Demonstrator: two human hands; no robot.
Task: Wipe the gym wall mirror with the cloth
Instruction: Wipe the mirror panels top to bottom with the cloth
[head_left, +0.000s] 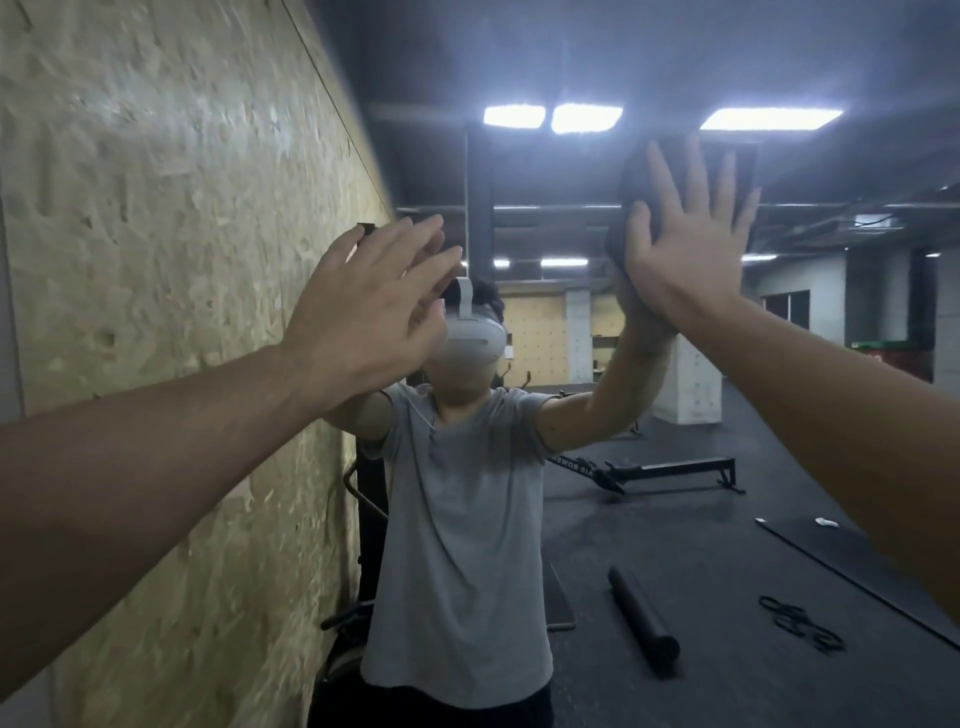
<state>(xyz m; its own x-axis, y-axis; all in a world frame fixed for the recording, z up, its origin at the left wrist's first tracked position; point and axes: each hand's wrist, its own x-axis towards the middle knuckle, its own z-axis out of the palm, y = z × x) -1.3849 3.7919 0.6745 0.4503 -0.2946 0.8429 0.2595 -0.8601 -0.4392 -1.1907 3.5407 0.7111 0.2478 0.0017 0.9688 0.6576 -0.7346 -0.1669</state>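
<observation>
The dark cloth (641, 182) lay flat against the mirror (675, 415) high on its right part, under the reflected ceiling lights (769, 118). Its long axis ran roughly upright, the top edge near the fingertips and the lower end at the heel of the palm; its far edge blended into its own reflection, so its full outline was probably wider than what showed. The right hand (685, 234) pressed it to the glass with fingers straight and spread, pointing up. The left hand (363, 306) was raised beside it, well apart, fingers straight and together, holding nothing and seemingly touching or just off the glass near the mirror's left edge. That edge met a chipboard wall (156, 260) running away on the left. Glass stretched free below the cloth and between the two hands. In the reflection stood the person in a grey T-shirt (457, 519), with a dark foam roller (641, 618) and a rowing machine (670, 470) on the black floor (727, 545) behind.
</observation>
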